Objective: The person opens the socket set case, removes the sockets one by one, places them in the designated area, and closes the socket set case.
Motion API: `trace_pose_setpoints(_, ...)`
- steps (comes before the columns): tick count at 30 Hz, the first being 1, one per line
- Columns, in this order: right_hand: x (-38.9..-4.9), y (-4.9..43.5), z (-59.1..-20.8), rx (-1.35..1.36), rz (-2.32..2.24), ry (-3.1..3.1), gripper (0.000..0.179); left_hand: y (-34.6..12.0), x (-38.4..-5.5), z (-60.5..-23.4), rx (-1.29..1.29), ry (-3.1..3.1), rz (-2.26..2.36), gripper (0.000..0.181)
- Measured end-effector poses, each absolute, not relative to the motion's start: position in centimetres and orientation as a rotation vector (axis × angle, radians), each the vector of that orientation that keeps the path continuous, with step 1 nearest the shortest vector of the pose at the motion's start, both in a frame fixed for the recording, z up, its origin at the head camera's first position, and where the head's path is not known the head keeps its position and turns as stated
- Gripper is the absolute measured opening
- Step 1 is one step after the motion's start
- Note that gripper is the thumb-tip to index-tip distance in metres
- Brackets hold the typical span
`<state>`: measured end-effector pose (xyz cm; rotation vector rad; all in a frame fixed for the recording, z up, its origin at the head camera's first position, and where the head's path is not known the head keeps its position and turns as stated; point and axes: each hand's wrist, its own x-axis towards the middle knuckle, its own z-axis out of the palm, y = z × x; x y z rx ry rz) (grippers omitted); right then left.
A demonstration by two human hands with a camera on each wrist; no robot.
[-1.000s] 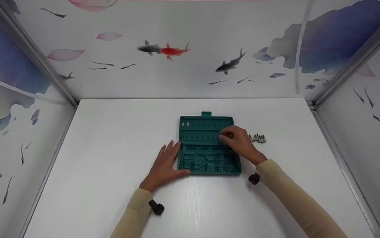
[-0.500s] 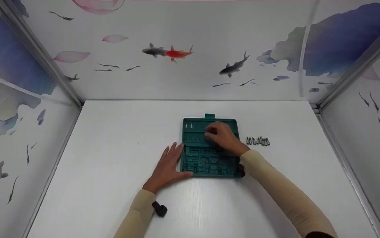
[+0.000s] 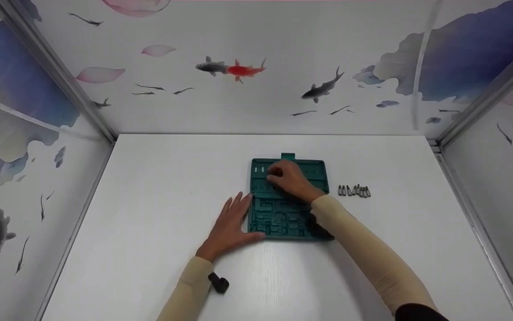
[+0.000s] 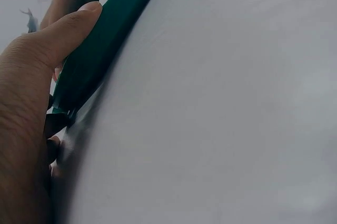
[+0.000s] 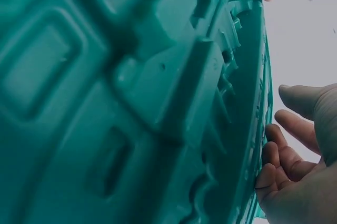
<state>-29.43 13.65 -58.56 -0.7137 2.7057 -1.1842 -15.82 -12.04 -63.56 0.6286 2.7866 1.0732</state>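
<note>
Left hand [image 3: 229, 227]: fingers straight and spread, touching the left side of the green case [image 3: 279, 218]; thumb at the near edge.
Right hand [image 3: 290, 178]: over the far half of the case, fingers curled, thumb and forefinger close together; whether it pinches anything cannot be told.
Green case: unfolded flat on the desk [image 3: 167, 187], slotted half away from the person, recessed half nearer, clasp tab [image 3: 288, 156] at the far edge.
Two pale pieces [image 3: 262, 169]: in the slotted half's far left corner, just beside the right hand's fingertips.
Small metal bits [image 3: 362, 191]: a loose cluster on the desk, right of the case, apart from it.
Left wrist view only: the case's smooth outer wall, with the thumb pad lying against its upper edge.
Right wrist view only: moulded hollows close up, and the thumb and forefinger tips slightly apart, the other fingers bent inward.
Head view only: the metal bits, the pale pieces and both beige sleeves [image 3: 363, 249].
</note>
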Motion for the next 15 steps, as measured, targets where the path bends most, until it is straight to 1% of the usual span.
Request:
trace_pose_setpoints(7, -30.1, 13.3, -59.0, -0.749, -1.24, 2.749, 0.028, -11.8, -15.8, -63.3, 0.649, 2.775, 1.089, 0.122)
trace_pose_setpoints(11, -30.3, 12.8, -59.0, -0.747, -1.257, 2.737, 0.032, -12.0, -15.9, -63.4, 0.679, 2.791, 1.09, 0.121)
trace_pose_setpoints(12, -30.6, 12.9, -59.6, -0.766, -1.273, 2.732, 0.034, -12.0, -15.9, -63.5, 0.685, 2.794, 1.089, 0.12)
trace_pose_setpoints(15, -30.8, 12.5, -59.8, -0.763, -1.23, 2.75, 0.039, -12.1, -16.0, -63.7, 0.693, 2.799, 1.089, 0.12)
